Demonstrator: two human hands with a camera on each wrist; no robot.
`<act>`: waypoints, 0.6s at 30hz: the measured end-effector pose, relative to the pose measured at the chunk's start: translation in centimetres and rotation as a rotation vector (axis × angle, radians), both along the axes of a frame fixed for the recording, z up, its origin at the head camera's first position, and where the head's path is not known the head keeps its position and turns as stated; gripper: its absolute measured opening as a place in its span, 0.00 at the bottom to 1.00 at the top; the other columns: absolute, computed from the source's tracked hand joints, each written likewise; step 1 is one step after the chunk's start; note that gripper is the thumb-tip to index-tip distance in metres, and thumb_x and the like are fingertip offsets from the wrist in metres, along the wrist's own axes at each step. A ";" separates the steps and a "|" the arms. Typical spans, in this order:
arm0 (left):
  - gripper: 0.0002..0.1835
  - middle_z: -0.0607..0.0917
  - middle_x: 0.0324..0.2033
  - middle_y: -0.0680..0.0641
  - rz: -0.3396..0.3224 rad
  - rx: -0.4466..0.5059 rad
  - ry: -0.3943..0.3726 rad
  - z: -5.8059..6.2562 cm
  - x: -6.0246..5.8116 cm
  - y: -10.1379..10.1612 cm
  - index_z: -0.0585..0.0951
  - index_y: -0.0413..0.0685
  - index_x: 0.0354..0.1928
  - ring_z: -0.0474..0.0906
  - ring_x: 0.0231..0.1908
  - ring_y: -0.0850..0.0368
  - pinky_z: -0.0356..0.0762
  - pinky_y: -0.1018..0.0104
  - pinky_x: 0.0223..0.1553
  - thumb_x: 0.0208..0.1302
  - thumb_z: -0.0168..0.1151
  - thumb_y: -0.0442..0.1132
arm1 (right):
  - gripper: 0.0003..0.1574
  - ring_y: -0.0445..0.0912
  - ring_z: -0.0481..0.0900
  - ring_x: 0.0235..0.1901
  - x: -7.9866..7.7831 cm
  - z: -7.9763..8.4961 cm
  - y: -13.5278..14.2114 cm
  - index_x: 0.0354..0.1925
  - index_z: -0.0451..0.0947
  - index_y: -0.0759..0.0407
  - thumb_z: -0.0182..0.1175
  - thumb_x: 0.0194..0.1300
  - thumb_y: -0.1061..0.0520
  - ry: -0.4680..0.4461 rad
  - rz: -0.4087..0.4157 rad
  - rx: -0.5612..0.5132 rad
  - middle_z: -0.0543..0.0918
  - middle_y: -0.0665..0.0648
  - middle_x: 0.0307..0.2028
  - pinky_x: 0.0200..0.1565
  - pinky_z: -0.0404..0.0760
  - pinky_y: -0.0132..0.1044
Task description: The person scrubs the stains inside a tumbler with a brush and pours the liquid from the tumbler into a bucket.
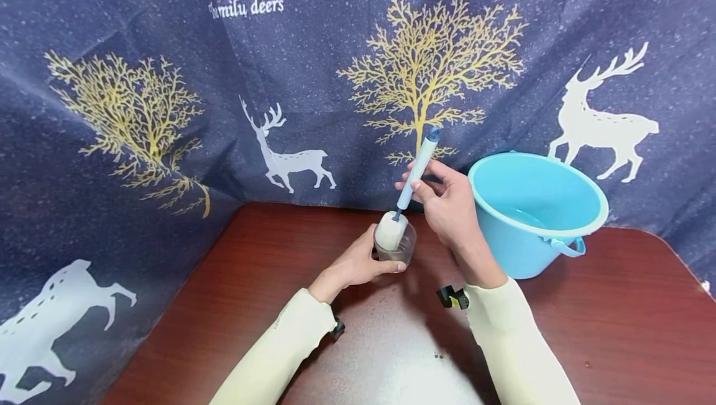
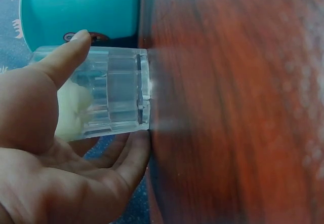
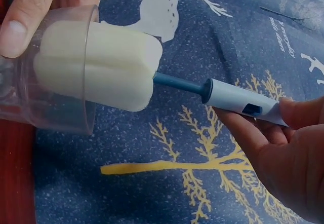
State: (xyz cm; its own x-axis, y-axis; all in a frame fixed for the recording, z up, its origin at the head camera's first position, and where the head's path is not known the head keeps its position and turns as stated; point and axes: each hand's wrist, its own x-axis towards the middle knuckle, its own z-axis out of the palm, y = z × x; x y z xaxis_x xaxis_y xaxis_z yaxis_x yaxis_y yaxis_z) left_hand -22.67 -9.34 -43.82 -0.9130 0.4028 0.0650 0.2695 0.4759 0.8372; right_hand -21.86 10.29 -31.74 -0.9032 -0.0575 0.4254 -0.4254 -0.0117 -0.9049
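Observation:
My left hand (image 1: pixel 357 262) grips a clear cup (image 2: pixel 122 87) by its side, thumb on the near face and fingers behind. In the left wrist view the cup's base is right at the tabletop. A cup brush with a white sponge head (image 3: pixel 109 64) stands partly inside the cup, its upper part above the rim. My right hand (image 1: pixel 452 211) pinches the brush's light blue handle (image 1: pixel 416 172) between thumb and fingers. A thin dark blue rod (image 3: pixel 179 83) joins handle and sponge. The brush leans to the right in the head view.
Right of the cup stands a light blue bucket (image 1: pixel 528 250) with a side handle and some water inside. A reddish-brown wooden table (image 1: pixel 615 330) lies beneath. Behind it hangs a dark blue cloth (image 1: pixel 358 69) printed with deer and yellow trees. Small drops dot the tabletop.

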 end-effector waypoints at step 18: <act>0.46 0.80 0.60 0.50 0.006 0.013 -0.056 -0.2 -0.1 -0.1 0.66 0.48 0.73 0.77 0.60 0.54 0.76 0.54 0.63 0.58 0.83 0.50 | 0.17 0.56 0.91 0.45 0.2 0.0 -0.4 0.55 0.83 0.67 0.59 0.72 0.75 0.189 -0.030 0.153 0.88 0.67 0.46 0.49 0.86 0.35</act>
